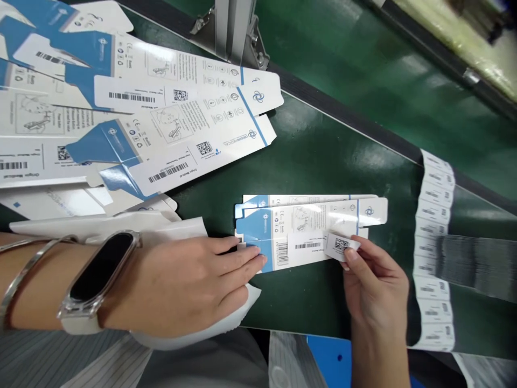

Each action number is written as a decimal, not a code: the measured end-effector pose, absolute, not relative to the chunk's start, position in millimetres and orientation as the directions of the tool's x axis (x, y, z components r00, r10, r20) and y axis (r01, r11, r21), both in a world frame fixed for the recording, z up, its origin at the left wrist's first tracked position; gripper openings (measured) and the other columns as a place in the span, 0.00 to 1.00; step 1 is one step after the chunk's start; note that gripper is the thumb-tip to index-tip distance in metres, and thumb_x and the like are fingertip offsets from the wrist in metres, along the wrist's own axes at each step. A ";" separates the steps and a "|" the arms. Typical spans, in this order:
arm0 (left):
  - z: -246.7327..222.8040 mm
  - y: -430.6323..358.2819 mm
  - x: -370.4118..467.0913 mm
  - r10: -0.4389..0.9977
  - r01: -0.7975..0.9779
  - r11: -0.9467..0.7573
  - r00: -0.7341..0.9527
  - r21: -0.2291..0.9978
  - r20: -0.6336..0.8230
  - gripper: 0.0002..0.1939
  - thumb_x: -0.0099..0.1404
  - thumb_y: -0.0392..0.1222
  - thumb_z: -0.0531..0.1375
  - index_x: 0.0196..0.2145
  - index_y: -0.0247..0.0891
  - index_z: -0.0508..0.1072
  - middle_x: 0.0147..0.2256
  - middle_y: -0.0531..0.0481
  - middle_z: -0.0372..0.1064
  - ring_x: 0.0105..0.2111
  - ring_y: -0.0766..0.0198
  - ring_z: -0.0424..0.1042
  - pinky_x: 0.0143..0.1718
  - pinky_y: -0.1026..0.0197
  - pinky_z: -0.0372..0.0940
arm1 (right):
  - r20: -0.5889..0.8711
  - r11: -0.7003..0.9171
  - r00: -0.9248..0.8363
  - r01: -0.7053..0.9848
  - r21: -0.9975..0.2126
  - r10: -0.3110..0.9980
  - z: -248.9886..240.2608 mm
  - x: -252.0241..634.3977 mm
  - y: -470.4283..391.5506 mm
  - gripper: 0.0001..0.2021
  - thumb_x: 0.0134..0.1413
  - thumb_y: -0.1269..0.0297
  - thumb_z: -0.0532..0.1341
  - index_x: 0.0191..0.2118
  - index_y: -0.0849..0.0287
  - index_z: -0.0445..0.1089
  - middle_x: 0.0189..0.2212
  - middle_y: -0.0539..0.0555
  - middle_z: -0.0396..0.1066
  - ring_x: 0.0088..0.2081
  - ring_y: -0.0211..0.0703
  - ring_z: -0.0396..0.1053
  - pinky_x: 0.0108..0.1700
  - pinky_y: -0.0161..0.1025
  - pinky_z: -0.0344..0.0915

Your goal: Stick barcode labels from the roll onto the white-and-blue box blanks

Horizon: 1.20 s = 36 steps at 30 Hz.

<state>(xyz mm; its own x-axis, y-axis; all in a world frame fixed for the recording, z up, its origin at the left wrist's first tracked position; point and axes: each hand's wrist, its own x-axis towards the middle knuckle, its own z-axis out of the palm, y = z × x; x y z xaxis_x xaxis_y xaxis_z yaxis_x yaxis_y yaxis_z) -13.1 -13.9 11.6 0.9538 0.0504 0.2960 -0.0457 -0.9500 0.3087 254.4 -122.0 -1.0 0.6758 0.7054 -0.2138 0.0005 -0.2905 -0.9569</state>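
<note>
A flat, unfolded white and blue carton lies on the green table in front of me, on top of another like it. My left hand presses its fingertips flat on the carton's left blue end. My right hand pinches a small white label with a square code, holding it against the carton's lower right part. A watch and thin bangles sit on my left wrist.
A loose pile of the same flat cartons covers the table at upper left. A long strip of printed labels runs down the right side. A metal post stands at the back. White sheets lie under my left arm.
</note>
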 end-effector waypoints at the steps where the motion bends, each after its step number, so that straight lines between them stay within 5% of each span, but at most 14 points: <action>1: 11.4 -13.8 -13.1 0.051 -0.047 -0.950 0.953 0.309 0.299 0.12 0.64 0.37 0.51 0.37 0.38 0.75 0.51 0.45 0.67 0.50 0.59 0.67 0.52 0.60 0.61 | -0.218 -0.290 0.671 -0.005 -0.957 0.708 -0.6 254.3 -122.0 0.11 0.37 0.68 0.70 0.33 0.53 0.76 0.29 0.50 0.74 0.28 0.34 0.69 0.29 0.33 0.68; 8: 10.6 -13.6 -13.4 0.102 -0.032 -0.909 0.950 0.416 0.296 0.12 0.62 0.37 0.53 0.39 0.42 0.75 0.52 0.51 0.67 0.52 0.61 0.66 0.56 0.60 0.57 | -0.195 -0.261 0.630 0.012 -0.965 0.751 -3.1 256.1 -124.7 0.11 0.40 0.68 0.69 0.34 0.51 0.76 0.20 0.46 0.69 0.22 0.32 0.64 0.28 0.35 0.67; 12: 12.3 -10.8 -9.6 0.003 -0.081 -0.948 0.965 0.309 0.262 0.11 0.62 0.37 0.53 0.35 0.43 0.75 0.50 0.51 0.68 0.52 0.60 0.64 0.61 0.55 0.52 | -0.171 -0.246 0.621 0.036 -0.969 0.765 -6.8 256.7 -124.2 0.11 0.39 0.66 0.69 0.34 0.51 0.76 0.22 0.47 0.70 0.23 0.33 0.64 0.28 0.36 0.67; 18: 6.4 -7.2 -3.5 -0.026 -0.089 -0.957 0.974 0.277 0.224 0.07 0.61 0.34 0.56 0.32 0.38 0.75 0.47 0.51 0.69 0.60 0.44 0.52 0.62 0.40 0.44 | -0.210 -0.254 0.576 -0.004 -0.967 0.790 -7.1 256.8 -119.8 0.16 0.38 0.65 0.70 0.39 0.50 0.75 0.26 0.47 0.70 0.25 0.32 0.64 0.28 0.34 0.66; 24: 0.1 -8.4 -3.9 -0.006 -0.059 -0.951 0.985 0.303 0.173 0.10 0.65 0.34 0.52 0.35 0.38 0.74 0.50 0.54 0.67 0.61 0.46 0.50 0.63 0.41 0.42 | -0.212 -0.226 0.541 -0.042 -0.973 0.814 -7.3 255.3 -115.5 0.18 0.39 0.65 0.69 0.42 0.50 0.74 0.31 0.49 0.72 0.29 0.33 0.66 0.31 0.34 0.68; 36: 4.8 -10.9 -2.8 0.031 0.003 -0.955 0.996 0.297 0.088 0.13 0.67 0.36 0.49 0.35 0.39 0.74 0.48 0.53 0.68 0.61 0.50 0.49 0.64 0.45 0.40 | 0.020 -0.050 0.490 0.128 -0.991 0.871 -10.9 254.6 -118.8 0.17 0.41 0.67 0.68 0.42 0.51 0.74 0.32 0.50 0.74 0.32 0.38 0.69 0.35 0.40 0.71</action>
<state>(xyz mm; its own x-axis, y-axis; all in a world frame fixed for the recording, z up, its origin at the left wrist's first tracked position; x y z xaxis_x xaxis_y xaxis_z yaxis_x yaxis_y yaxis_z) -2.8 -10.9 4.8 0.9956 0.0305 0.0884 0.0029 -0.9548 0.2971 254.6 -118.8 -10.9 0.4904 0.8713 0.0197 0.1280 -0.0496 -0.9905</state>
